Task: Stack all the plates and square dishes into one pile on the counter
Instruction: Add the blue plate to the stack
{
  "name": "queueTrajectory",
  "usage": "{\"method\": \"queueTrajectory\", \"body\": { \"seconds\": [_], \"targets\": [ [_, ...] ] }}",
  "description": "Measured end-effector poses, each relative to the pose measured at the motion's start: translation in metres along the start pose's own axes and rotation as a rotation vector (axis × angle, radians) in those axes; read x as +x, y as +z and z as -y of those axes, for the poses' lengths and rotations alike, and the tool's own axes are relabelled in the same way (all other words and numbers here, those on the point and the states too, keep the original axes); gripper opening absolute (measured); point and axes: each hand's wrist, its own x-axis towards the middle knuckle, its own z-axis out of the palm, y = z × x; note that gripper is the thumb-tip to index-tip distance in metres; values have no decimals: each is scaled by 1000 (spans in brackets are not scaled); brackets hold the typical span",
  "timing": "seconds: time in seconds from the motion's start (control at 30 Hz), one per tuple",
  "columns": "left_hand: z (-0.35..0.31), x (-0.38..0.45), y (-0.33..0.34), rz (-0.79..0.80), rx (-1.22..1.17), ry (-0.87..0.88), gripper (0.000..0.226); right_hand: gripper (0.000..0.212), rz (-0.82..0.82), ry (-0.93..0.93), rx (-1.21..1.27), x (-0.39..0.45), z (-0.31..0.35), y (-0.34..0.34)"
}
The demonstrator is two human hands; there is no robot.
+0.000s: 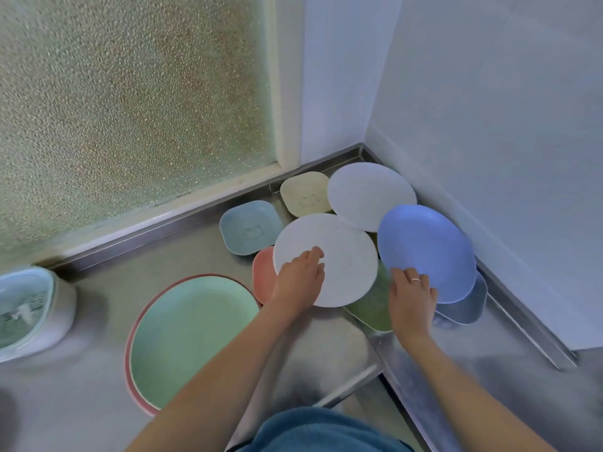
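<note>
Both hands are at work on round plates. Left hand (298,275) lies on the near edge of a white plate (329,256), fingers curled over its rim as if gripping it; right hand (411,290) pinches the near rim of the blue plate (427,249), which sits tilted, seemingly raised off whatever is below.

Taking that white plate as the landmark: a second white plate (370,194) lies behind it, touching or overlapping its far edge; the blue plate is to its right; a grey-blue plate (470,308) peeks out under the blue one; a green dish (372,305) shows beneath its near-right edge; a pink dish (262,275) pokes out on its left. A blue square dish (249,226) sits behind-left, a cream square dish (305,194) directly behind. Well to the near-left rests the pile so far — a large green plate (192,334) nested on a pink plate (129,360).

Count — six round plates clearly, two square dishes clearly, two partly hidden pieces of uncertain shape.

Gathering looks barely begun. Next, I judge, each held plate needs lifting clear and carrying to the green pile, centred so it nests.
</note>
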Motion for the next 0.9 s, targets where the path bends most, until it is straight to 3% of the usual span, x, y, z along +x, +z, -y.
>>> {"method": "queueTrajectory", "body": {
  "seconds": [0.1,0.2,0.4,0.57,0.77,0.9],
  "targets": [
    [-7,9,-5,-23,-280,-162,30,30,-178,-147,51,-4,8,1],
    [-6,14,-16,-112,-580,-336,36,35,-231,-400,147,-10,28,-1],
    [66,-1,-59,-336,-657,-652,43,37,-173,-831,415,-31,90,-11],
    [151,-62,-81,-375,-424,-754,24,31,-20,-1153,478,-70,138,-6],
    [204,-151,-80,-287,-190,-869,28,40,257,-1346,389,-109,171,4],
    [214,-171,-80,-188,-57,-849,21,43,349,-1372,321,-120,177,2]
  ]
}}
